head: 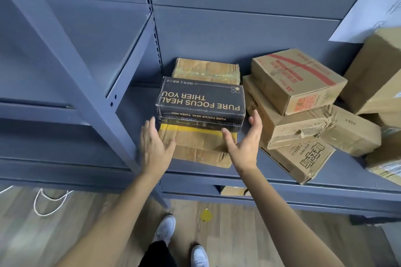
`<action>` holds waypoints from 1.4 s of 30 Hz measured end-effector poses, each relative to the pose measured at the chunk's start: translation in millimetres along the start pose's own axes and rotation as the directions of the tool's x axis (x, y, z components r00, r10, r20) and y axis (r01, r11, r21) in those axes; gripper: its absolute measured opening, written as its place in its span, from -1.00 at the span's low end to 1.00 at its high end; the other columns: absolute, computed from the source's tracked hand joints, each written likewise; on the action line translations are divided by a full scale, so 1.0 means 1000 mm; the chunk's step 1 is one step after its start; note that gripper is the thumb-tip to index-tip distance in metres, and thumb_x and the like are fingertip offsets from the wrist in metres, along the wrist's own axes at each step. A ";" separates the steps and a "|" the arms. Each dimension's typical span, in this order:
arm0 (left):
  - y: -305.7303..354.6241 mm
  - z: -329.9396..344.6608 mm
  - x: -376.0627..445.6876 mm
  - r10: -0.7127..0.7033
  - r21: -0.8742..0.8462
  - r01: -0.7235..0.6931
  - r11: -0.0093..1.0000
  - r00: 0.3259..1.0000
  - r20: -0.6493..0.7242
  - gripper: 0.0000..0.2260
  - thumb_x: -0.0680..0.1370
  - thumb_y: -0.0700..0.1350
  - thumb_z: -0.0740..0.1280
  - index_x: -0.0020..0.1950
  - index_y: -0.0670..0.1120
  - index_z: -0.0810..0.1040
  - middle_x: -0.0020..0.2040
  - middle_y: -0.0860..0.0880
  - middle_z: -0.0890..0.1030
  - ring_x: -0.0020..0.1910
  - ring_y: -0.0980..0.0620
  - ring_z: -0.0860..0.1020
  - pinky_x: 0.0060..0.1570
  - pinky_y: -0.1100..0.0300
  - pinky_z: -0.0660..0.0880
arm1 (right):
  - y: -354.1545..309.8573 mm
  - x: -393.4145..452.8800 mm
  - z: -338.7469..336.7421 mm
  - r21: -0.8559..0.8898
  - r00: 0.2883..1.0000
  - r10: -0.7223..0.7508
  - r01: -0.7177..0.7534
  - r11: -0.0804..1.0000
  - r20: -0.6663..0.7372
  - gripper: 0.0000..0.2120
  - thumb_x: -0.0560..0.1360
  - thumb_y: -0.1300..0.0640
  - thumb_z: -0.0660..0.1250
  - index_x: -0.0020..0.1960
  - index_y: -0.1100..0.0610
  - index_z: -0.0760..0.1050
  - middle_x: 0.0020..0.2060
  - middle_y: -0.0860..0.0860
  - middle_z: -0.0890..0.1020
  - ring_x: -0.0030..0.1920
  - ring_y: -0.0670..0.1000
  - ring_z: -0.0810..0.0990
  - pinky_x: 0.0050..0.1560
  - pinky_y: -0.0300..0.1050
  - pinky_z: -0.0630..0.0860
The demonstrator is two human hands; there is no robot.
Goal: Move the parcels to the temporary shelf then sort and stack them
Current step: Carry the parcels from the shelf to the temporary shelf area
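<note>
A black parcel (200, 102) with gold lettering lies on top of a flat, worn cardboard parcel (199, 147) on the grey metal shelf (217, 174). My left hand (155, 146) is open just off the black parcel's near left corner, fingers straight. My right hand (245, 141) is open by its near right corner, fingers spread, with the fingertips close to the box side. Neither hand holds anything. To the right stands a crooked stack of three cardboard parcels, the top one (298, 80) bearing red tape.
More cardboard boxes (377, 76) crowd the shelf's far right. A slanted shelf upright (71, 67) runs down on the left, beside an adjoining shelf bay. Below are a lower shelf, a wooden floor, a white cord (46, 201) and my white shoes (166, 228).
</note>
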State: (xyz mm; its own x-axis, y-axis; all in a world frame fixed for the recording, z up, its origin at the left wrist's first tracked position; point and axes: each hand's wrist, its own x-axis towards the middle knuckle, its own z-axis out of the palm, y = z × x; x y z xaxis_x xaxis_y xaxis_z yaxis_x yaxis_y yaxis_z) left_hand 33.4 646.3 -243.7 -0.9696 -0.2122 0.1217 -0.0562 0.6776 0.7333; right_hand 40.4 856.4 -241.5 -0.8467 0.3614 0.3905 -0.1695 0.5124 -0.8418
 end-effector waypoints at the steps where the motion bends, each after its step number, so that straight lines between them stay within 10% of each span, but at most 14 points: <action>1: 0.007 -0.005 -0.003 0.047 -0.032 -0.048 0.998 0.998 -0.036 -0.37 0.50 -0.18 0.35 0.49 -0.16 0.13 0.47 -0.18 0.24 0.46 -0.15 0.18 0.41 -0.04 0.18 | -0.006 0.002 0.000 -0.006 0.998 -0.066 0.066 0.998 -0.017 -0.31 0.44 -0.08 0.33 0.44 0.02 0.07 0.41 0.20 0.29 0.43 0.17 0.28 0.40 0.15 0.28; 4: 0.028 -0.019 -0.011 0.162 -0.094 -0.171 0.981 0.982 -0.097 -0.47 0.52 -0.23 0.31 0.46 -0.17 0.22 0.41 -0.13 0.34 0.41 -0.05 0.26 0.35 0.13 0.20 | -0.024 0.007 0.006 -0.043 0.962 -0.274 0.273 0.961 -0.014 -0.48 0.48 0.09 0.33 0.36 0.14 0.21 0.33 0.27 0.38 0.38 0.14 0.31 0.41 -0.04 0.28; 10: 0.049 -0.056 -0.032 0.440 0.077 -0.433 0.898 0.885 -0.154 -0.59 0.51 -0.14 0.21 0.33 -0.24 0.40 0.35 -0.19 0.41 0.34 -0.04 0.33 0.35 0.36 0.16 | -0.041 -0.003 0.021 -0.033 0.905 -0.411 0.417 0.908 0.110 -0.57 0.49 0.13 0.29 0.31 0.26 0.37 0.29 0.23 0.46 0.35 0.12 0.35 0.31 0.24 0.36; 14: 0.057 -0.090 -0.046 0.553 0.224 -0.508 0.832 0.796 -0.246 -0.69 0.48 -0.19 0.25 0.18 -0.28 0.52 0.20 -0.22 0.52 0.18 -0.07 0.43 0.24 0.09 0.38 | -0.068 -0.016 0.031 0.106 0.870 -0.457 0.444 0.890 0.188 -0.59 0.51 0.13 0.25 0.29 0.32 0.44 0.22 0.19 0.56 0.29 0.08 0.46 0.30 0.09 0.40; 22: 0.020 -0.170 -0.072 0.380 0.322 -0.254 0.912 0.820 -0.429 -0.68 0.48 -0.14 0.24 0.18 -0.23 0.54 0.18 -0.18 0.52 0.17 -0.14 0.45 0.22 -0.04 0.39 | -0.144 -0.044 0.057 0.360 0.797 -0.486 0.363 0.860 0.358 -0.70 0.48 0.22 0.29 0.18 0.32 0.54 0.00 0.09 0.65 -0.03 -0.05 0.62 0.09 -0.45 0.43; 34: -0.050 -0.327 -0.078 0.169 0.357 0.076 0.931 0.779 -0.604 -0.55 0.44 -0.04 0.25 0.29 -0.18 0.46 0.29 -0.20 0.41 0.29 -0.21 0.34 0.27 -0.10 0.26 | -0.310 -0.079 0.141 0.580 0.652 -0.602 0.292 0.761 0.461 -0.60 0.45 0.15 0.24 0.25 0.26 0.50 0.10 0.00 0.57 0.13 -0.02 0.56 0.14 -0.48 0.39; 42: -0.120 -0.440 -0.089 0.109 0.342 0.192 0.920 0.714 -0.691 -0.45 0.41 0.10 0.14 0.31 -0.18 0.43 0.29 -0.22 0.38 0.30 -0.22 0.33 0.29 -0.10 0.26 | -0.398 -0.124 0.233 0.544 0.538 -0.612 0.304 0.782 0.580 -0.50 0.52 0.21 0.29 0.43 0.11 0.30 0.42 0.04 0.35 0.43 0.01 0.28 0.42 -0.06 0.25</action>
State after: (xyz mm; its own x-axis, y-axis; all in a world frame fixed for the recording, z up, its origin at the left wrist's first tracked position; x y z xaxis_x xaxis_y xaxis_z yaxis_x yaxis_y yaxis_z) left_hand 230.9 274.6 -48.1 -0.5342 -0.5649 0.6289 -0.3189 0.8237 0.4689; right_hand 94.9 426.0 -42.0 -0.6439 -0.5712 0.5090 -0.6643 0.0872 -0.7424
